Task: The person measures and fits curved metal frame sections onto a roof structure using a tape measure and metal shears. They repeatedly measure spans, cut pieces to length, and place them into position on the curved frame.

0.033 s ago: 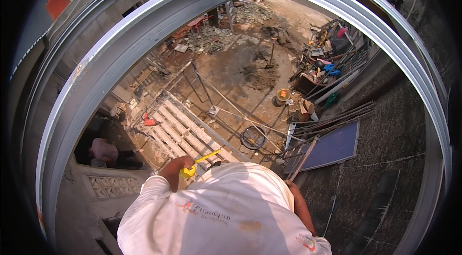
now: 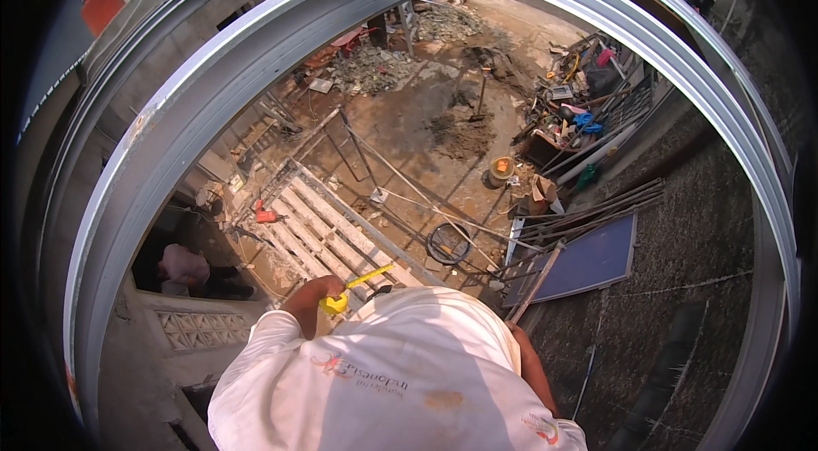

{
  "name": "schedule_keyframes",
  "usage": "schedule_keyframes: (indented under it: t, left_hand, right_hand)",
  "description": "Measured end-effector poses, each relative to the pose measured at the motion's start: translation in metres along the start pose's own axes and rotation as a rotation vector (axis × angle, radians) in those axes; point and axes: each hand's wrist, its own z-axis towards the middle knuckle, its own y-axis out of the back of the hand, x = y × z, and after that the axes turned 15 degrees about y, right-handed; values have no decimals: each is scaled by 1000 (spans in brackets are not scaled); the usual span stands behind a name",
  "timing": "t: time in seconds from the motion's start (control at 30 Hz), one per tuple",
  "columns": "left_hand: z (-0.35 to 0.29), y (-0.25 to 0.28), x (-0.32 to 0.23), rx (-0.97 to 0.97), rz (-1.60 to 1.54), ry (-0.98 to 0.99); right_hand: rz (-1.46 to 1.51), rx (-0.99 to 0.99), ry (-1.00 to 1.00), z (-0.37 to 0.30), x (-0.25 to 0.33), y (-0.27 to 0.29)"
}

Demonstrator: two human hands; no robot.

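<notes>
My left hand point(image 2: 325, 287) is closed around a yellow tape measure point(image 2: 334, 304), held out in front of the white shirt point(image 2: 375, 366). A short length of the yellow blade point(image 2: 368, 275) sticks out of its case toward the right. Only part of my right arm point(image 2: 534, 368) shows at the right side of the shirt. The shirt hides my right hand. Close beyond that arm, a long wooden strip point(image 2: 538, 282) leans at a slant.
Curved-looking metal channels point(image 2: 243, 42) span overhead. Far below lie wooden planks point(image 2: 328, 229), a red drill point(image 2: 267, 214), a bucket point(image 2: 501, 170) and a black coil point(image 2: 448, 243). A blue panel point(image 2: 579, 259) leans at the right wall. Another person point(image 2: 185, 266) is bent over at lower left.
</notes>
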Motion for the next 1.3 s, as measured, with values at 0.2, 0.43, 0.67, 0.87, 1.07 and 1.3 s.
schedule_keyframes:
  t: [0.2,0.43,0.67,0.87,1.07,1.3]
  left_hand:
    - [-7,10,-8,54,58,10]
    - [5,11,1,64,96,-15]
    - [5,0,-8,37,82,-14]
    - [7,-10,-2,36,-42,69]
    - [31,-3,-6,148,57,-48]
    - [50,-20,6,69,74,-20]
  right_hand:
    - [-222,-53,144,0,-40,27]
    - [-413,-170,240,-17,2,46]
    - [-159,157,230,24,-88,54]
    - [-102,126,130,27,-109,33]
    - [-411,132,154,45,-74,39]
    - [-772,-633,944,-31,274,6]
